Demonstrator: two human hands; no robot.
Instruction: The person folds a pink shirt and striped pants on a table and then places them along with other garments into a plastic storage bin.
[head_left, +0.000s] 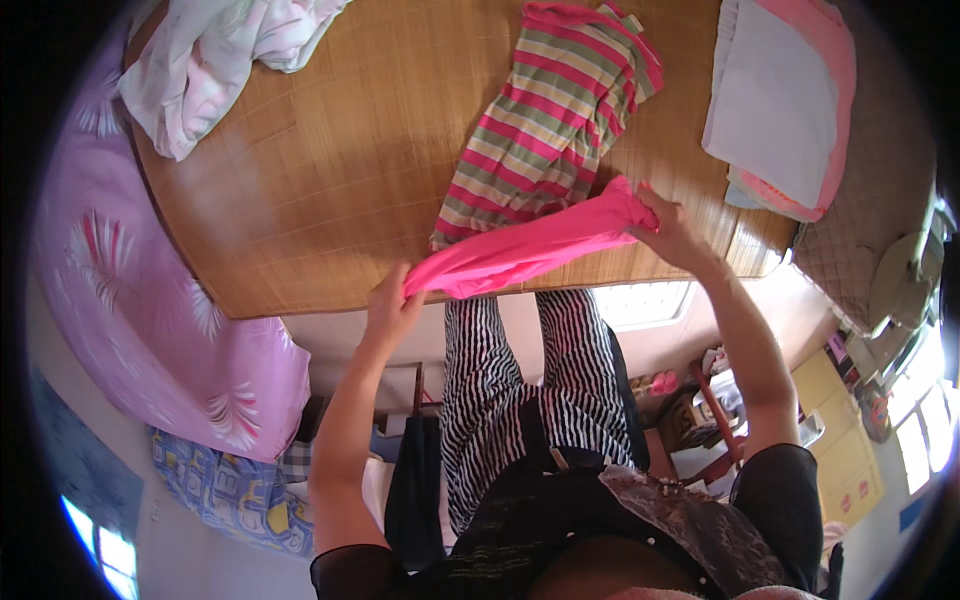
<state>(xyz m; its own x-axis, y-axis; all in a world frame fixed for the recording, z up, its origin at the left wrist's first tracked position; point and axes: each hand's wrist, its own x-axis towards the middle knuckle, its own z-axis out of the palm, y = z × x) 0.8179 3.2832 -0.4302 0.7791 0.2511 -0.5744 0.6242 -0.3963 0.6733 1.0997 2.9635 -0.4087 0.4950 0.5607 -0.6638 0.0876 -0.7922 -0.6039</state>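
A bright pink cloth (525, 251) is stretched between my two hands near the front edge of a bed covered with a woven mat (322, 172). My left hand (394, 307) grips its left end, just off the mat's edge. At the other end, my right hand (667, 229) holds the bunched cloth, with the thumb on the near side. Behind the pink cloth lies a striped garment (540, 120) in pink, olive, yellow and white, spread over the mat and partly hidden by the cloth.
A crumpled white patterned cloth (217, 75) lies at the mat's far left. Folded white and pink bedding (780, 105) rests at the far right. A purple leaf-patterned sheet (150, 300) hangs along the left side. Beyond the right edge are a quilted cover (862, 247) and a fan (904, 277).
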